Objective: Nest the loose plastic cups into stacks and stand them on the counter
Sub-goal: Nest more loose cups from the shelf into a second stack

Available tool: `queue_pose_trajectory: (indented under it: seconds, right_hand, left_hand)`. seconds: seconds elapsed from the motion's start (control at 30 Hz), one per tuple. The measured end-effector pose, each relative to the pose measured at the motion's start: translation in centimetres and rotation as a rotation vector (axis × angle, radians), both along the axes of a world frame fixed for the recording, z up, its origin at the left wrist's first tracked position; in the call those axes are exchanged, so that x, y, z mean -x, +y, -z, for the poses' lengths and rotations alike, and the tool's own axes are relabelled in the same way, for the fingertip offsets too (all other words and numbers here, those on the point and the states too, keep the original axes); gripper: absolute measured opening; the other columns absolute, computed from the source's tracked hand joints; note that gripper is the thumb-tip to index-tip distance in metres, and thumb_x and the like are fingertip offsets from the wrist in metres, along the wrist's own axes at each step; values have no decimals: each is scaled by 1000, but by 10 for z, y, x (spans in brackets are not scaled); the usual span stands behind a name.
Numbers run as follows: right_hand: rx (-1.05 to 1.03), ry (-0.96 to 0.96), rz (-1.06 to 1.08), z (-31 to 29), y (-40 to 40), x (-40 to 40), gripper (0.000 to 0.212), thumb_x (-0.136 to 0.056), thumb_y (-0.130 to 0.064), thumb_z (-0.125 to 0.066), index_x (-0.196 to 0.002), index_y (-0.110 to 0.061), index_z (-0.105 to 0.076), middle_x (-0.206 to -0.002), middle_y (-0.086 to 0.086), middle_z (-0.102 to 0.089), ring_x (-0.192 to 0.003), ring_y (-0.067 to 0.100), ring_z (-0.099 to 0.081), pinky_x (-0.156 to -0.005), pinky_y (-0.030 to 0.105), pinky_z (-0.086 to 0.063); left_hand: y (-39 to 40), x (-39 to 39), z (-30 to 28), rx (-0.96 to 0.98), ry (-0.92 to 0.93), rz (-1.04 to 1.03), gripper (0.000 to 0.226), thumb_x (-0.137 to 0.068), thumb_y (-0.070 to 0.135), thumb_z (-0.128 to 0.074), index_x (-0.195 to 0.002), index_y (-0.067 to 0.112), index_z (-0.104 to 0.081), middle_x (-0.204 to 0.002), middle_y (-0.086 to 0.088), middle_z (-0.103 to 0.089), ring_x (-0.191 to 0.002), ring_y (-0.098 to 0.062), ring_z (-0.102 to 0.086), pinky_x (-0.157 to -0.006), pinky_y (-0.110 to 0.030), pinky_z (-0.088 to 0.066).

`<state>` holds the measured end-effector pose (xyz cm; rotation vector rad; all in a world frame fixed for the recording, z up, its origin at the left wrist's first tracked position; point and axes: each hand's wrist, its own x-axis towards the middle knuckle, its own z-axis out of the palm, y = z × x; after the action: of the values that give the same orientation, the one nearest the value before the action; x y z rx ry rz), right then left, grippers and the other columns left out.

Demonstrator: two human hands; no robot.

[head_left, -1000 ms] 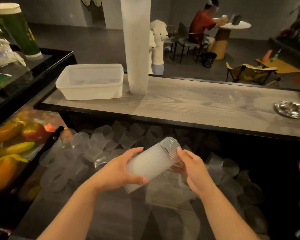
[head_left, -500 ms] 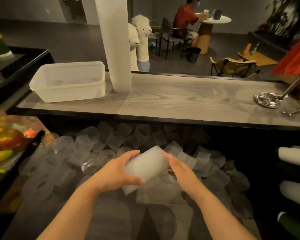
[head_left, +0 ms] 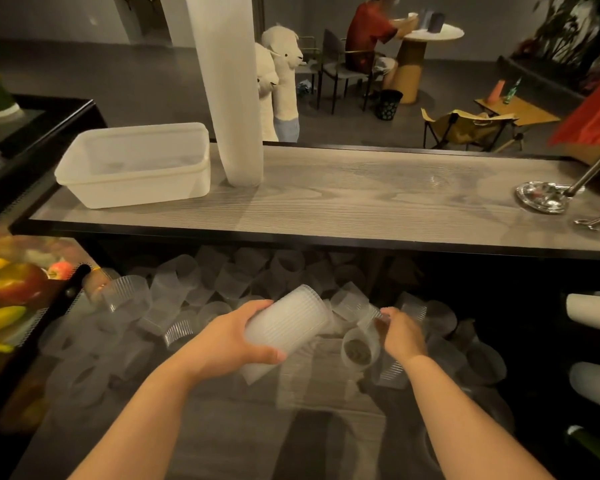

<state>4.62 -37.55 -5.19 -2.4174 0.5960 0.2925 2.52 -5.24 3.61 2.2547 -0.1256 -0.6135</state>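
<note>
My left hand point(head_left: 229, 344) grips a short stack of nested translucent cups point(head_left: 288, 327), held tilted with its open end pointing up and away. To the right, my right hand point(head_left: 400, 332) closes around a single loose cup point(head_left: 359, 348) lying among the pile. Many loose cups point(head_left: 174, 299) are scattered over the lower work surface. A very tall stack of cups point(head_left: 229, 98) stands upright on the wooden counter point(head_left: 361, 202) behind them.
A white plastic tub point(head_left: 136, 164) sits on the counter's left end, beside the tall stack. A metal dish point(head_left: 542, 197) with a pole rests at the right end. Fruit point(head_left: 11, 292) lies at the left. Rolled stacks point(head_left: 593, 313) lie at the right edge.
My right hand has left the stack's open end and moved right and down onto a loose cup. My left hand keeps the stack. The camera view shifted left.
</note>
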Motion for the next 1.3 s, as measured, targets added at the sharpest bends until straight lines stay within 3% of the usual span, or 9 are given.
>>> queue_pose_trajectory:
  seconds: [0.17, 0.3, 0.4, 0.47, 0.53, 0.9, 1.03, 1.13, 1.3]
  right_hand:
    - [74, -5, 11, -12, -12, -7, 21, -97, -32, -54, -113, -25, -66, -110, 2, -69, -101, 26, -63, -75, 31, -49]
    - [21, -116, 112, -37, -20, 2, 32, -94, -44, -58, -92, -13, -68, -86, 5, -69, -85, 28, -64, -67, 32, -46]
    - [-582, -312, 308, -73, -6, 22, 38, -95, -39, -60, -81, -3, -63, -66, 7, -60, -69, 24, -57, -67, 36, -45]
    - [-1062, -262, 358, -97, 9, 34, 31, -99, -34, -53, -92, -7, -66, -78, 7, -70, -78, 22, -65, -79, 40, -51]
    - [-1187, -225, 331, -107, 18, 41, 32, -100, -34, -49, -101, -8, -67, -97, 12, -74, -94, 27, -68, -91, 46, -51]
    - [-962, -277, 171, -115, 54, 49, 29, -99, -33, -50, -102, -10, -67, -99, 10, -73, -93, 22, -69, -89, 38, -56]
    - [-751, -230, -5, -114, 67, 52, 26, -101, -38, -45, -105, -28, -68, -103, -9, -69, -101, 9, -64, -89, 25, -52]
    - [-743, -242, -115, -110, 78, 55, 34, -101, -46, -38, -130, -47, -55, -123, -37, -54, -118, -18, -45, -102, 13, -37]
    - [-829, -148, -220, -102, 88, 60, 43, -94, -61, -28, -135, -56, -39, -129, -42, -43, -119, -26, -35, -99, 4, -29]
  left_hand:
    - [3, -1, -1, -11, 11, 17, 98, -57, 65, -81, -142, 53, -36, -126, 20, -53, -110, -5, -56, -88, -27, -52]
    - [1, -1, -2, -20, 11, 51, 97, -58, 64, -81, -142, 55, -34, -129, 20, -52, -112, -7, -56, -92, -28, -52]
    - [-3, -2, -5, -3, 8, 96, 96, -58, 64, -82, -140, 59, -32, -131, 22, -50, -113, -6, -56, -92, -27, -52]
    - [-6, -3, -7, 16, 4, 127, 96, -59, 64, -83, -141, 58, -33, -131, 24, -51, -114, -6, -56, -94, -27, -52]
    - [-8, -4, -10, 33, -1, 155, 96, -60, 63, -83, -142, 58, -33, -131, 25, -51, -114, -4, -56, -96, -28, -51]
    - [-4, -5, -19, 100, -7, 165, 93, -59, 59, -86, -137, 64, -36, -130, 26, -51, -114, -3, -56, -94, -25, -50]
    - [-5, -6, -19, 97, -17, 168, 95, -57, 63, -84, -140, 59, -36, -130, 26, -52, -114, -3, -56, -93, -24, -49]
    - [-5, -6, -20, 87, -28, 155, 96, -58, 62, -84, -141, 55, -37, -128, 24, -53, -112, -4, -57, -92, -24, -50]
    - [1, -7, -20, 43, -33, 161, 94, -62, 60, -83, -142, 55, -34, -127, 23, -51, -111, -7, -56, -92, -26, -51]
